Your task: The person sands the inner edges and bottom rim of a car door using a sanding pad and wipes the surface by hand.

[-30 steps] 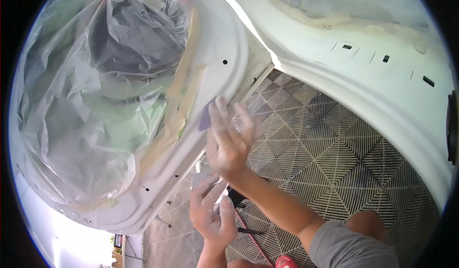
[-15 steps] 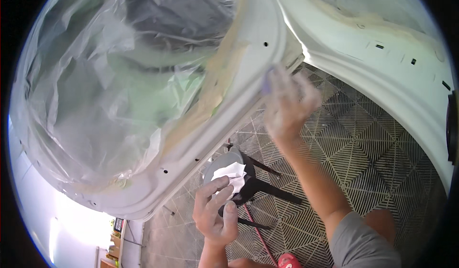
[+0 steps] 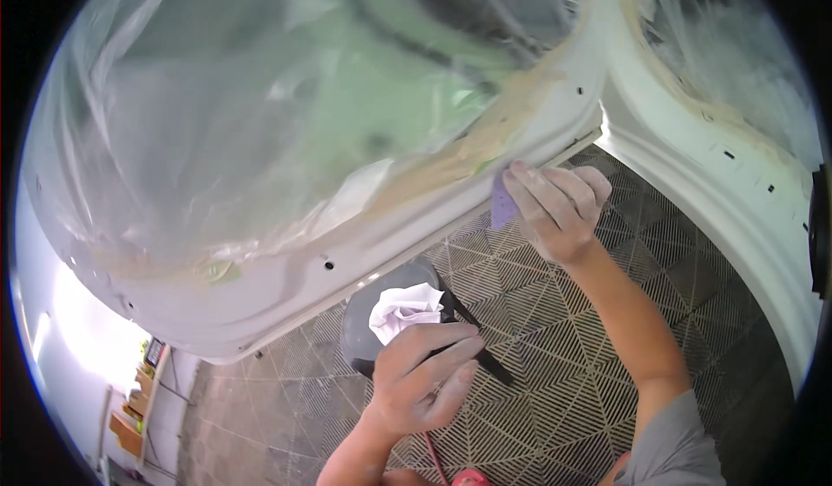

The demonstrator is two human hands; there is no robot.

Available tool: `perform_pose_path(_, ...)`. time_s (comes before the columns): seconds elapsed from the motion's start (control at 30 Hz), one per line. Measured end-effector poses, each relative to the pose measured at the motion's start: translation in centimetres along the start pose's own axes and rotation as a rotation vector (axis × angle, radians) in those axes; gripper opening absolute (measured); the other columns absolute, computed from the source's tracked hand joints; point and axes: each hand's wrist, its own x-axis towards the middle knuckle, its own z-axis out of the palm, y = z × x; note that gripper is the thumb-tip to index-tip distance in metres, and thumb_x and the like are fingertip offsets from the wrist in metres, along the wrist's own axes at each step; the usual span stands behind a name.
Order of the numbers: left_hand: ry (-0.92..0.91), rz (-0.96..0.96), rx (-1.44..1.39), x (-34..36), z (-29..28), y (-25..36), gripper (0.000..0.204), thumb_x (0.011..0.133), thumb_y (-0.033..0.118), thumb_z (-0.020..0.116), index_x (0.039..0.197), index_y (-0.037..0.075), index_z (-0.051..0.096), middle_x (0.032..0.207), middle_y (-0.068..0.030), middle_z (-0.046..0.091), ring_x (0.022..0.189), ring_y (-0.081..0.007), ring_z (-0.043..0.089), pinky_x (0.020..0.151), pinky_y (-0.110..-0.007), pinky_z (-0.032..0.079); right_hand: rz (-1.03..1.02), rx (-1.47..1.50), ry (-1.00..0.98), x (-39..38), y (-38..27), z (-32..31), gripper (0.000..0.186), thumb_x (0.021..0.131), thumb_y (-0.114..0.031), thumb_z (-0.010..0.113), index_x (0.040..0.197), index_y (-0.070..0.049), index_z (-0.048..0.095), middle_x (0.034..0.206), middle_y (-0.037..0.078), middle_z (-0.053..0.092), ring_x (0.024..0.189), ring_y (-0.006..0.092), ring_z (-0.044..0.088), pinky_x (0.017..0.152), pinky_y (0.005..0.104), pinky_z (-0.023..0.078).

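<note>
By the right hand (image 3: 563, 208), a thin purple flexible sheet (image 3: 503, 208) is gripped at the fingertips, overlapping the lower edge of an off-white metal door panel (image 3: 407, 236); whether it is pressed there cannot be told. Pressure would best be spread through flattened fingers, so that no groove is cut along the rounded lip, and the hanging corner should be kept from folding under. The left hand (image 3: 423, 380) is loosely bent, with nothing seen in it, near crumpled white paper or cloth (image 3: 407, 304) on a grey stool (image 3: 357, 321). Above the sheet, the tan masking tape (image 3: 487, 145) bordering translucent plastic film (image 3: 199, 139) should be avoided, lest it be lifted.
</note>
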Motion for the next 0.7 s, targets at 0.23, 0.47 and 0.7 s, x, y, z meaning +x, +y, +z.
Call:
perform_pose_path(0.23, -0.076, 0.144, -0.198, -0.1, 2.7, -0.4, 0.024, 0.077, 0.003, 0.073, 0.101, 0.0, 0.071, 0.1, -0.0149, 0.072, 0.078, -0.0258, 0.069, 0.065, -0.032, 0.054, -0.136, 0.321, -0.063, 2.9, -6.6, 1.5, 0.028, 0.086, -0.02, 0.067, 0.112, -0.01, 0.072, 0.12, 0.001, 0.07, 0.111, 0.0176, 0.062, 0.095, 0.037, 0.047)
perform_pose_path(0.47, -0.039, 0.039, -0.218, -0.5, 1.9, -0.3, 0.022, 0.077, 0.001, 0.073, 0.098, -0.001, 0.071, 0.097, -0.015, 0.072, 0.076, -0.0259, 0.07, 0.063, -0.033, 0.055, 0.04, 0.463, -0.046, 0.1, -3.5, 1.6, 0.025, 0.086, -0.017, 0.065, 0.109, -0.007, 0.071, 0.12, 0.01, 0.07, 0.114, 0.0251, 0.064, 0.096, 0.0409, 0.053)
perform_pose_path(0.7, -0.146, 0.073, -0.276, -0.8, 2.1, 0.1, 0.019, 0.078, 0.001, 0.072, 0.096, -0.003, 0.072, 0.098, -0.0168, 0.072, 0.079, -0.0265, 0.071, 0.064, -0.033, 0.056, -0.165, 0.436, -0.078, 2.1, -2.0, 1.5, 0.024, 0.087, -0.016, 0.063, 0.109, -0.006, 0.07, 0.118, 0.009, 0.07, 0.114, 0.0245, 0.064, 0.099, 0.0401, 0.055)
